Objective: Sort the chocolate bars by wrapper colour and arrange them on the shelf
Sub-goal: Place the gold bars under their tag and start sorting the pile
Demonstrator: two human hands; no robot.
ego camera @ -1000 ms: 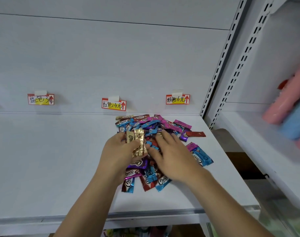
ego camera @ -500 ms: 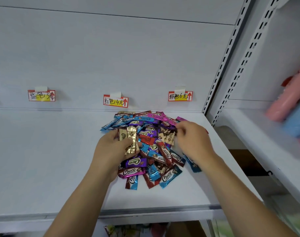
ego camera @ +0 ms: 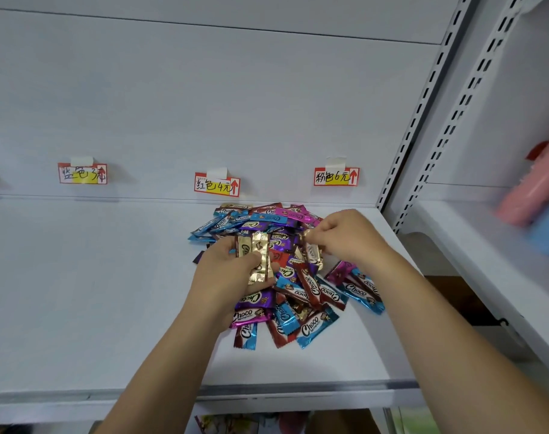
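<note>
White shelf (ego camera: 79,292) carried a mixed pile (ego camera: 298,296). Left hand (ego camera: 226,277) gripped gold bars (ego camera: 256,255); right hand (ego camera: 348,236), at three o'clock, pinched another gold bar (ego camera: 312,253), best lifted clear before stacking.

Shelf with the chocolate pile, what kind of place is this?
Likely a shop aisle: a white shelf, handwritten price tags on its back panel, and slotted metal uprights.
</note>
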